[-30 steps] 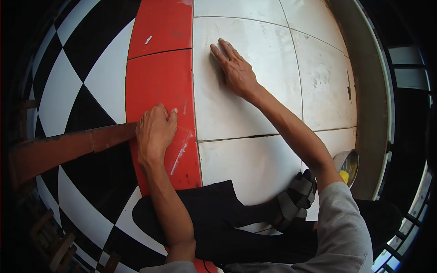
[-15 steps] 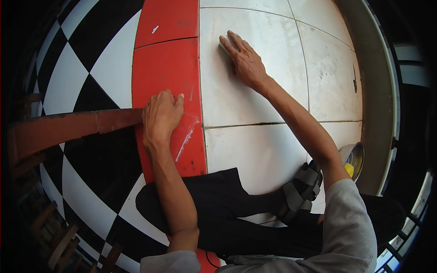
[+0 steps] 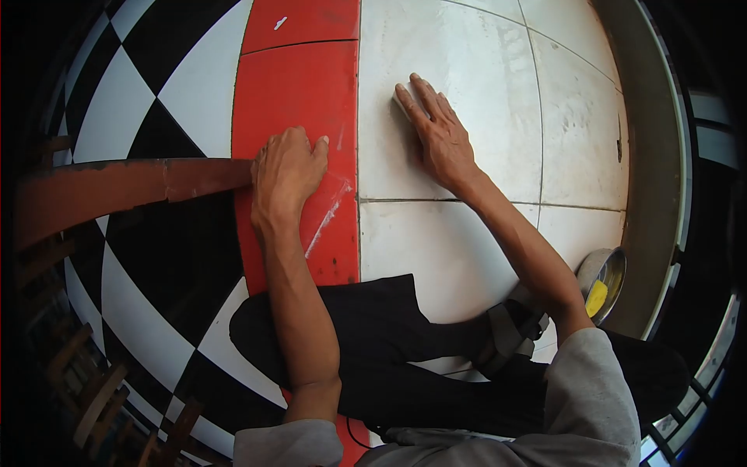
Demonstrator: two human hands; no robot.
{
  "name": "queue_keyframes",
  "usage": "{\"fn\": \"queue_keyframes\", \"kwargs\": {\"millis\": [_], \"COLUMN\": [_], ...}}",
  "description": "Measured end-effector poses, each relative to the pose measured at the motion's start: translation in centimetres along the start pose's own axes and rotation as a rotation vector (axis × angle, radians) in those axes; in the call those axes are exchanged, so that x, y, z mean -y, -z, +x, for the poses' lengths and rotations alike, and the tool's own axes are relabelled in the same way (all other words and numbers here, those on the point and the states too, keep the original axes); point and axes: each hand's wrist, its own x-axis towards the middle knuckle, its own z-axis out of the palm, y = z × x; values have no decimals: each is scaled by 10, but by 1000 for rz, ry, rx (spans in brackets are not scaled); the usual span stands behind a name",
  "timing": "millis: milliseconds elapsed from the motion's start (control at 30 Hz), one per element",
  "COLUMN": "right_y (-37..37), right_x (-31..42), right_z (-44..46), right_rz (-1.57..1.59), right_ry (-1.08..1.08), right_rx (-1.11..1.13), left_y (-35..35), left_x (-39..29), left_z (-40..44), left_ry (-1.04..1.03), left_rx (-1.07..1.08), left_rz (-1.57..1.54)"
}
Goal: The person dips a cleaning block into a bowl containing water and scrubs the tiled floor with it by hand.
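My right hand (image 3: 447, 148) lies palm down on the large white tiles (image 3: 451, 47), fingers stretched and slightly apart. Whether anything thin is under its palm cannot be made out. My left hand (image 3: 289, 175) is on the red tile strip (image 3: 299, 86), fingers curled and thumb raised. It touches the end of a reddish-brown bar (image 3: 132, 185); what its fingers close round is hidden. Pale scratch-like streaks (image 3: 323, 229) mark the red strip below it.
A metal bowl (image 3: 615, 274) with a yellow item (image 3: 597, 299) stands by the right wall base (image 3: 650, 179). My bent legs (image 3: 373, 311) and a sandalled foot (image 3: 510, 331) are in front. Black-and-white checkered floor (image 3: 194, 86) spreads at the left, with wooden furniture (image 3: 97, 405).
The view has shifted, so the tiles appear lower-framed and further right. My right hand has slid over the white tiles towards my body. My left hand stays by the bar's end.
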Motion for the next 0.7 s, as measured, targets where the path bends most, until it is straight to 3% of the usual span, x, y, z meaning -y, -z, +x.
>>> {"fn": "queue_keyframes", "kwargs": {"millis": [133,233,367,400,600,700], "right_y": [-16,-29,-16,-19,-22,-28], "right_x": [-79,-46,81,92,42,55], "right_z": [87,74,-21,-30,59,45], "right_rz": [-29,63,156,116,89,121], "right_ry": [-309,-376,-184,-119,-116,-196], "right_rx": [-358,-331,-44,-71,-271,-243], "left_y": [-4,-5,-6,-5,2,-2], "left_x": [-2,1,2,2,2,6], "left_z": [2,5,4,4,0,6], "left_ry": [-7,-15,-30,-31,-27,-26], "left_rx": [1,-5,-28,-34,9,-4], "left_rz": [8,17,-3,6,-3,22]}}
